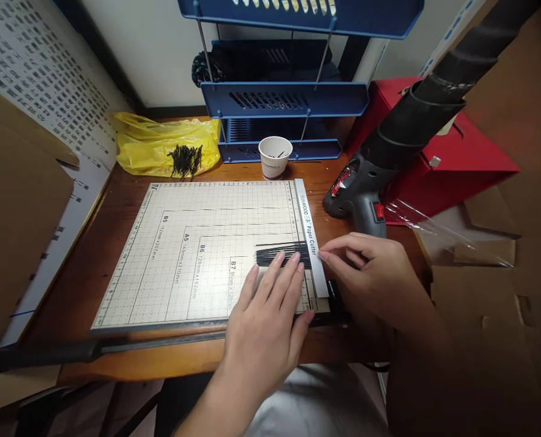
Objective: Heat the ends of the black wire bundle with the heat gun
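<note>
A beige paper cutter board (pixel 193 255) with a printed grid lies on the wooden desk. A row of thin black strips (pixel 279 250) rests on it against the white ruler bar (pixel 310 237). My left hand (pixel 265 315) lies flat on the board, its fingertips pressing the near edge of the strips. My right hand (pixel 370 273) sits just right of the ruler bar, fingertips touching the bar's edge beside the strips. The cutter's black blade arm (pixel 116 347) lies along the board's near edge, handle to the left.
A white paper cup (pixel 275 156) stands behind the board. A yellow plastic bag (pixel 161 145) holds a pile of black pieces (pixel 185 160). A blue tiered tray rack (pixel 284 100), a grey heat gun (pixel 366 188), a red box (pixel 456 158) and cardboard (pixel 480 291) surround the desk.
</note>
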Motion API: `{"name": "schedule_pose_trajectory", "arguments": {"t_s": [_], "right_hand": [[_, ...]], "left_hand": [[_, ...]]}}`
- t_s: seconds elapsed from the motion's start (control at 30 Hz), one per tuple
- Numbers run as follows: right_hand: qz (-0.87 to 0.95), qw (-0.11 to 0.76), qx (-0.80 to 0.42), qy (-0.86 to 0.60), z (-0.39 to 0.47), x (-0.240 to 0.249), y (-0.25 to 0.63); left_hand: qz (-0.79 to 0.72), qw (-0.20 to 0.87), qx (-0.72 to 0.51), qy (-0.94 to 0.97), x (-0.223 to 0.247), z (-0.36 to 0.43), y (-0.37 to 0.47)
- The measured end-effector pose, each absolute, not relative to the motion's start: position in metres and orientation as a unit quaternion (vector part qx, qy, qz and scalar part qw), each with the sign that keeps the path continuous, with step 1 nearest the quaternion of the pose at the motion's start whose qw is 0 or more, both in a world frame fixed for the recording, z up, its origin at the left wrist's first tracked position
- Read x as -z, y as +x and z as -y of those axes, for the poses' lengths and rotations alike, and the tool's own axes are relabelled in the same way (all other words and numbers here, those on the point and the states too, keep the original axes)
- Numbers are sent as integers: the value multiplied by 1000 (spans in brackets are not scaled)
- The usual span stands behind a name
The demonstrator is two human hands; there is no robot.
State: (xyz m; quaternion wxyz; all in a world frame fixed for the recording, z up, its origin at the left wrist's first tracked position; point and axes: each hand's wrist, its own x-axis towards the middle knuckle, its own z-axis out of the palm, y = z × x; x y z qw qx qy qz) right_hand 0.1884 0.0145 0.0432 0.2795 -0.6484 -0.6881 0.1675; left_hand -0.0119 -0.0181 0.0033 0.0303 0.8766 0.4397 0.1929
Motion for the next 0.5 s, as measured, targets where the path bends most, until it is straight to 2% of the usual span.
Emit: {"name": "schedule_pose_trajectory", "arguments": {"t_s": [0.5], "right_hand": [[672, 283, -185, -659, -15, -42, 190]], "left_hand": [[-417, 5, -158, 895, -2, 17, -9]]}}
